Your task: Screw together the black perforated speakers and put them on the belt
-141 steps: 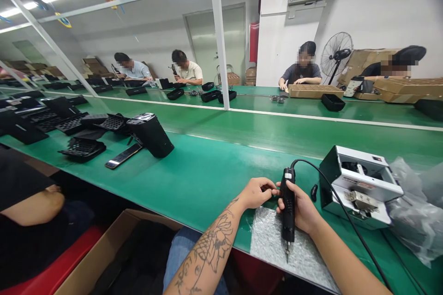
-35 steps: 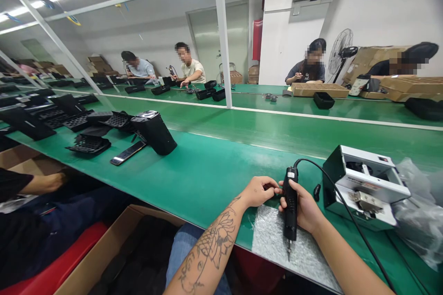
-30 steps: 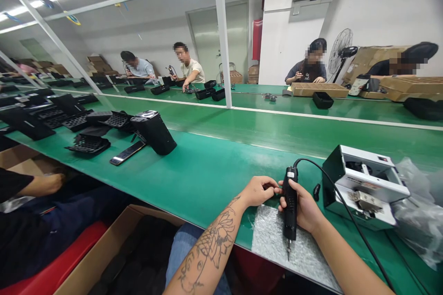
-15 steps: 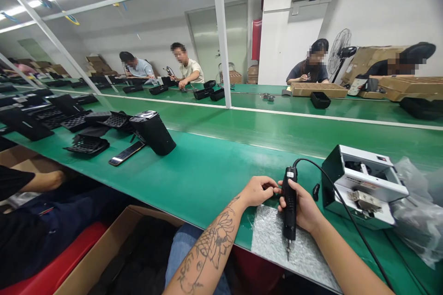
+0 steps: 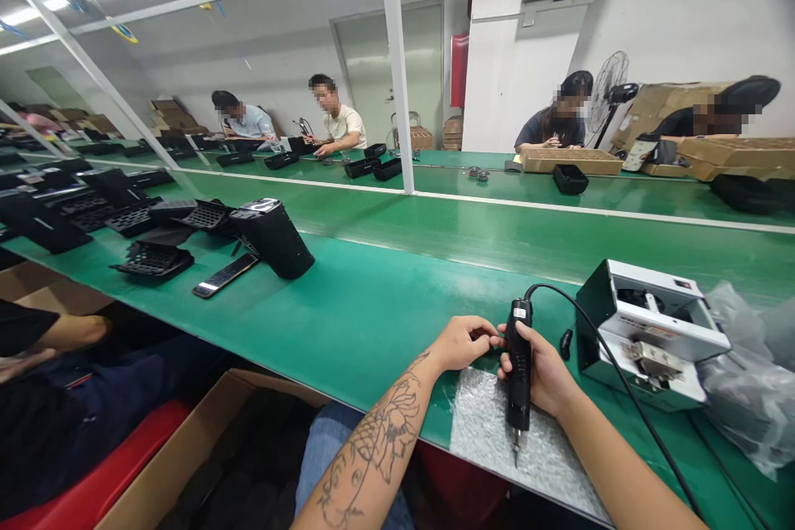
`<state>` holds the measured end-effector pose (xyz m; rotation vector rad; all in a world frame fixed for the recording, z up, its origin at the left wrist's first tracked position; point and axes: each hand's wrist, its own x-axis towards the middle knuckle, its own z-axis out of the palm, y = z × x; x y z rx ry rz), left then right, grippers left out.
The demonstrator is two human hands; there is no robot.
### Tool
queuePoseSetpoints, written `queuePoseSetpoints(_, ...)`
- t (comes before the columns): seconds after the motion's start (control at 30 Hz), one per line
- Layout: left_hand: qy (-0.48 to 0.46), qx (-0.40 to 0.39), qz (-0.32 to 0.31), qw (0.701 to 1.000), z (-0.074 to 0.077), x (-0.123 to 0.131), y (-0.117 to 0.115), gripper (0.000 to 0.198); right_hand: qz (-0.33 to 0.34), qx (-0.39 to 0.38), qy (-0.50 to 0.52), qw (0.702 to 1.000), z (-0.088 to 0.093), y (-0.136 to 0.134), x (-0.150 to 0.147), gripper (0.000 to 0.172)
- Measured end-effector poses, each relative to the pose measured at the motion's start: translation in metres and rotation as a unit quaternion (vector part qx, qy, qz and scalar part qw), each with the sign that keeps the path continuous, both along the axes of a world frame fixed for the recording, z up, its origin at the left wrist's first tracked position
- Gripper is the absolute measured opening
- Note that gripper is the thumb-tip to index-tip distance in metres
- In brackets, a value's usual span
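Observation:
My right hand [image 5: 549, 373] is wrapped round a black electric screwdriver [image 5: 520, 364], which points bit-down towards the table's front edge. Its cord loops from the top over to the right. Close against the far side of the tool, my left hand [image 5: 467, 341] has its fingers curled together. Whatever those fingertips pinch, if anything, is hidden behind the screwdriver. Beneath the bit lies a silvery-grey mat [image 5: 484, 414] on the green table [image 5: 348, 306]. A small black piece [image 5: 566, 344] sits just right of my right hand.
A white-and-black machine [image 5: 652, 331] stands at the right, with clear plastic bags [image 5: 745, 381] beside it. To the left are a black housing [image 5: 273, 238], a phone [image 5: 224, 275] and several black grilles. A co-worker's arm [image 5: 55, 335] shows at far left. An open carton [image 5: 167, 447] is below.
My hands and the screwdriver hold nearly the same position. At the far left the co-worker's forearm has shifted a little, and a hand now shows below it.

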<state>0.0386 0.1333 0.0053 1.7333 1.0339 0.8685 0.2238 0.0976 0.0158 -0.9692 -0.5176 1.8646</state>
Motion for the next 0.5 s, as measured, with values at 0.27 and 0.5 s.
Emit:
queuePoseSetpoints(0.27,-0.004,0.0,-0.003,1.0,-0.0019,0.0001,0.0008,0.029,-0.001,-0.001,0.0,1.0,-0.0002,0.0003,0.0001,0.029)
queuePoseSetpoints(0.5,0.002,0.003,-0.001,1.0,-0.0019,0.0,0.0007,0.027,0.0,-0.001,-0.001,1.0,0.0007,0.0002,-0.0003,0.028)
